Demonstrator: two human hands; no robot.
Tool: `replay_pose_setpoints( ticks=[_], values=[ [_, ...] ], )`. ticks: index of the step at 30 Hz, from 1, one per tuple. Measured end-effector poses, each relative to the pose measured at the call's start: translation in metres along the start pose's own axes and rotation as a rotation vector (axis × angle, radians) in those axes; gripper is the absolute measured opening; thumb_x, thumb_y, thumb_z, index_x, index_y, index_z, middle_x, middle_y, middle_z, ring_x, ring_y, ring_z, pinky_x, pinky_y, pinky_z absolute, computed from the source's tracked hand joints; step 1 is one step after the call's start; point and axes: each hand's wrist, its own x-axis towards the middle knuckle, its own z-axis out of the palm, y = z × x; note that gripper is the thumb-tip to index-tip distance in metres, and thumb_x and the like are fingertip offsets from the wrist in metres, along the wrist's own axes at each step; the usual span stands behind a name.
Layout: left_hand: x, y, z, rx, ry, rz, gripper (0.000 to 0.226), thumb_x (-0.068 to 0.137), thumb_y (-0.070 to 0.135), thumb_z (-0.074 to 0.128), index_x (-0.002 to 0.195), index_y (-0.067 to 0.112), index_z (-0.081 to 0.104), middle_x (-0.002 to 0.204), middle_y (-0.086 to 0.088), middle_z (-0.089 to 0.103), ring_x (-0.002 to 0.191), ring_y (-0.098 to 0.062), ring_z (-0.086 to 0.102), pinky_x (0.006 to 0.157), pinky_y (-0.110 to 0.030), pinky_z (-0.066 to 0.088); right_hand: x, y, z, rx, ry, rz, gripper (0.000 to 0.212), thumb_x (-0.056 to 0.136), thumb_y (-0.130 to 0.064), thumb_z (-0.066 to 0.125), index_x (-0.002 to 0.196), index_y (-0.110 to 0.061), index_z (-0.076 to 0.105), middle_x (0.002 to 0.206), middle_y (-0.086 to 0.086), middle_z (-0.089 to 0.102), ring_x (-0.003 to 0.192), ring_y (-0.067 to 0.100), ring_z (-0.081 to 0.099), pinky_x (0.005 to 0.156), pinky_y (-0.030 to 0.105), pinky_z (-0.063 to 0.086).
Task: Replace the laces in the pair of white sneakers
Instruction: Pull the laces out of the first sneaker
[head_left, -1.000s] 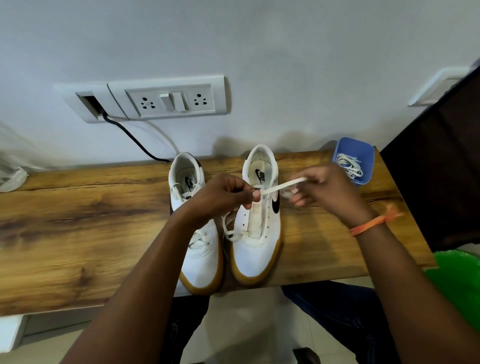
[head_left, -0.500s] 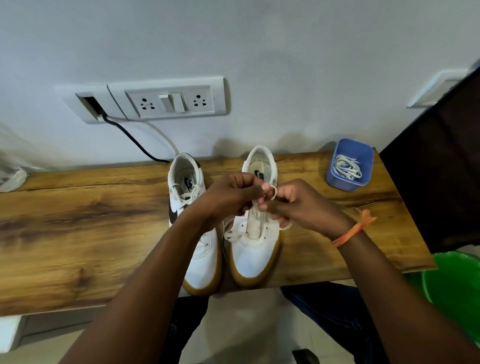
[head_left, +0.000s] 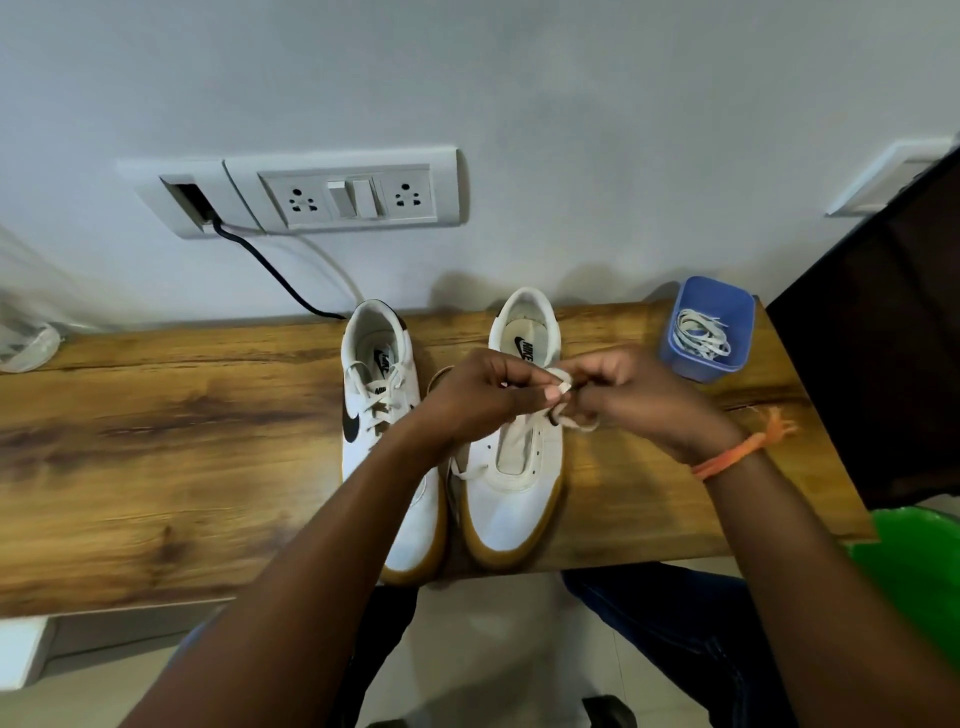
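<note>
Two white sneakers with gum soles stand side by side on the wooden table (head_left: 156, 467), toes toward me. The left sneaker (head_left: 382, 415) is laced. The right sneaker (head_left: 514, 488) has most eyelets bare, with a white lace (head_left: 561, 387) running from its lower eyelets up to my hands. My left hand (head_left: 478, 400) and my right hand (head_left: 634, 400) meet above this shoe's tongue, and both pinch the lace, which is bunched into small loops between the fingertips. A blue tub (head_left: 737, 312) at the back right holds more white laces (head_left: 698, 335).
A wall socket panel (head_left: 353, 195) with a black cable (head_left: 270, 270) sits behind the shoes. A dark panel (head_left: 883, 338) borders the table's right end, with a green bin (head_left: 924, 571) below it. A clear object (head_left: 26, 348) lies at the far left.
One second ago the lace was stretched straight between my hands. My right hand has since come in toward my left, and the lace is now gathered in small loops between them.
</note>
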Motion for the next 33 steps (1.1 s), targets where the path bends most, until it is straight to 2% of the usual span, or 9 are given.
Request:
replay_pose_setpoints(
  ticks=[4, 8, 11, 15, 21, 23, 25, 28, 33],
  values=[
    [0.004, -0.009, 0.008, -0.027, 0.034, 0.075, 0.008, 0.088, 0.005, 0.071, 0.092, 0.005, 0.078, 0.084, -0.019, 0.075, 0.079, -0.03, 0.071, 0.079, -0.045, 0.057, 0.003, 0.004, 0.023, 0.001, -0.154, -0.007, 0.026, 0.078, -0.003, 0.076, 0.103, -0.004, 0.069, 0.091, 0.016, 0.073, 0.082, 0.029, 0.07, 0.073, 0.039, 0.056],
    [0.003, -0.007, 0.003, -0.016, -0.004, 0.064, 0.013, 0.087, 0.008, 0.073, 0.096, 0.0, 0.076, 0.082, -0.017, 0.075, 0.072, -0.021, 0.07, 0.075, -0.037, 0.058, 0.006, 0.011, 0.023, -0.058, -0.049, 0.0, 0.006, 0.086, -0.008, 0.071, 0.086, -0.002, 0.073, 0.074, 0.016, 0.072, 0.062, 0.028, 0.066, 0.057, 0.03, 0.051],
    [0.003, -0.01, -0.003, 0.293, 0.1, 0.05, 0.015, 0.083, 0.019, 0.079, 0.097, 0.013, 0.077, 0.088, 0.0, 0.073, 0.065, 0.004, 0.06, 0.068, -0.022, 0.048, 0.006, 0.019, 0.012, -0.322, 0.123, -0.007, 0.02, 0.085, -0.014, 0.073, 0.07, -0.003, 0.071, 0.061, 0.009, 0.07, 0.052, 0.014, 0.066, 0.055, 0.024, 0.049],
    [0.002, -0.027, -0.011, 0.964, 0.025, 0.043, 0.06, 0.072, 0.031, 0.085, 0.128, 0.03, 0.064, 0.128, -0.003, 0.053, 0.113, -0.022, 0.051, 0.093, -0.041, 0.048, 0.009, 0.022, 0.012, -0.216, 0.288, -0.023, 0.021, 0.086, -0.015, 0.072, 0.067, -0.005, 0.071, 0.055, 0.003, 0.068, 0.047, 0.011, 0.063, 0.054, 0.021, 0.05],
    [0.003, -0.03, -0.002, 0.985, 0.104, 0.148, 0.043, 0.084, 0.019, 0.075, 0.125, 0.03, 0.067, 0.134, -0.007, 0.047, 0.107, -0.028, 0.061, 0.083, -0.043, 0.055, 0.01, 0.027, -0.001, -0.298, 0.318, 0.049, 0.025, 0.085, -0.012, 0.073, 0.063, -0.004, 0.065, 0.058, 0.011, 0.067, 0.048, 0.015, 0.063, 0.052, 0.025, 0.052],
    [0.004, -0.03, -0.001, 0.99, 0.133, 0.158, 0.039, 0.086, 0.02, 0.074, 0.123, 0.03, 0.069, 0.132, -0.006, 0.048, 0.097, -0.025, 0.065, 0.076, -0.037, 0.054, 0.009, 0.034, -0.013, -0.435, 0.37, 0.094, 0.023, 0.085, -0.011, 0.072, 0.063, -0.007, 0.065, 0.064, 0.013, 0.066, 0.059, 0.025, 0.063, 0.058, 0.033, 0.05],
    [0.004, -0.03, 0.001, 0.983, 0.157, 0.159, 0.038, 0.085, 0.022, 0.074, 0.122, 0.029, 0.069, 0.131, -0.005, 0.048, 0.094, -0.023, 0.065, 0.075, -0.036, 0.053, 0.007, 0.032, -0.018, -0.542, 0.342, 0.113, 0.009, 0.087, -0.011, 0.07, 0.094, -0.005, 0.071, 0.094, 0.013, 0.07, 0.083, 0.029, 0.064, 0.063, 0.031, 0.046],
    [0.005, -0.032, 0.004, 1.005, 0.194, 0.207, 0.038, 0.082, 0.024, 0.078, 0.119, 0.027, 0.071, 0.132, -0.003, 0.046, 0.102, -0.024, 0.06, 0.074, -0.04, 0.054, 0.007, 0.031, -0.019, -0.426, 0.213, 0.231, 0.041, 0.09, -0.015, 0.068, 0.131, -0.015, 0.059, 0.114, 0.008, 0.062, 0.098, 0.029, 0.065, 0.067, 0.035, 0.051],
    [0.007, -0.032, 0.002, 1.123, 0.151, 0.289, 0.038, 0.072, 0.023, 0.084, 0.108, 0.03, 0.076, 0.142, -0.004, 0.047, 0.123, -0.032, 0.043, 0.083, -0.052, 0.052, 0.004, 0.029, -0.014, -0.693, 0.362, 0.024, 0.019, 0.084, -0.015, 0.072, 0.103, -0.017, 0.074, 0.105, 0.003, 0.07, 0.097, 0.022, 0.064, 0.08, 0.031, 0.049]
  ],
)
